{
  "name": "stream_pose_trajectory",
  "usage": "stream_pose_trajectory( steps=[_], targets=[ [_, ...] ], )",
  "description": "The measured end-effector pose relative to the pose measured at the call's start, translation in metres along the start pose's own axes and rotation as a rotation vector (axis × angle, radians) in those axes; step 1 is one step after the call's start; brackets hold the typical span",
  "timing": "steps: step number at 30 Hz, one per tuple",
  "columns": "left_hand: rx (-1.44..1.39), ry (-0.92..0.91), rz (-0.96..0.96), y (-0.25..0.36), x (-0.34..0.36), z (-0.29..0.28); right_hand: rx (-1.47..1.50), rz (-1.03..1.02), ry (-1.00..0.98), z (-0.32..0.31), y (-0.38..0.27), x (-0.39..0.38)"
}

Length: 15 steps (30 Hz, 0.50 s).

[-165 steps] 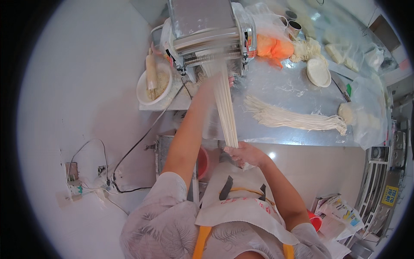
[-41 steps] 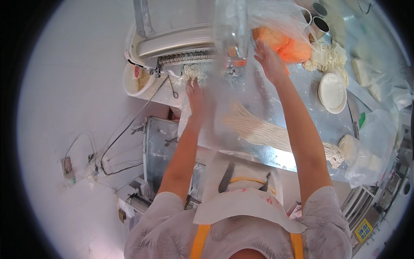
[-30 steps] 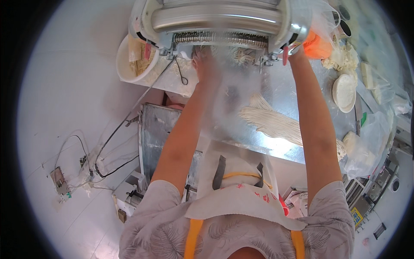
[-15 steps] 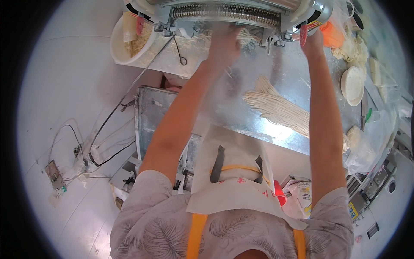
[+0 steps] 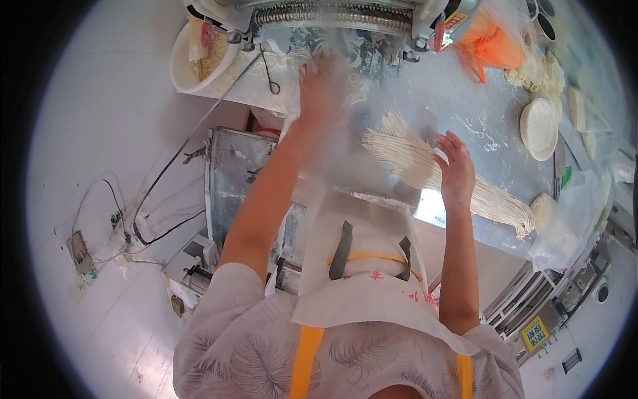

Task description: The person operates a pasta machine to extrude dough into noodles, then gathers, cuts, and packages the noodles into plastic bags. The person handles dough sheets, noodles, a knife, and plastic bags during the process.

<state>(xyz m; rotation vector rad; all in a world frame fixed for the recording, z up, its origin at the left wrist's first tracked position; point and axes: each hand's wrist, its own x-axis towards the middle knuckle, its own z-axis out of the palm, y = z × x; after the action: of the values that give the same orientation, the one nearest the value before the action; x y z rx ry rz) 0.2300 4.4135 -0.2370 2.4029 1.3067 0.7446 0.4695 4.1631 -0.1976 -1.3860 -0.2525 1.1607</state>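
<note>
My left hand [image 5: 319,90] is at the floury area below the noodle machine's cutting roller [image 5: 332,18], near loose dough strands [image 5: 355,90]; motion smears its fingers, so their grip is unclear. My right hand [image 5: 454,163] is open, fingers apart and slightly bent, over or beside a long bundle of pale noodles [image 5: 405,149] lying diagonally on the steel worktop [image 5: 495,113]. I see nothing in this hand. Whether it touches the bundle is unclear.
A white tub [image 5: 183,70] holds noodle scraps and a pale cylinder. Orange bags [image 5: 492,50], a white dish [image 5: 538,130] and clear plastic bags [image 5: 565,219] line the right. Cables [image 5: 166,166] run along the left wall. Metal equipment [image 5: 226,173] stands below.
The noodles held earliest are out of my hands. Over the last half second my right hand has come down from the machine's right end toward the bundle, and my left has moved slightly left.
</note>
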Motion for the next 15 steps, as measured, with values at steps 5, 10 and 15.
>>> stream_pose_trajectory(
  steps=[5,10,15],
  targets=[
    [0.210,-0.101,-0.072,0.010,0.017,0.007,-0.074,0.010,0.009,0.018,-0.004,-0.003],
    [0.299,-0.153,0.050,-0.018,-0.029,0.034,-0.158,0.002,-0.021,0.022,0.002,-0.015],
    [-0.023,0.027,-0.030,0.020,-0.032,-0.019,-0.178,-0.002,-0.001,0.021,-0.001,-0.024]
  ],
)
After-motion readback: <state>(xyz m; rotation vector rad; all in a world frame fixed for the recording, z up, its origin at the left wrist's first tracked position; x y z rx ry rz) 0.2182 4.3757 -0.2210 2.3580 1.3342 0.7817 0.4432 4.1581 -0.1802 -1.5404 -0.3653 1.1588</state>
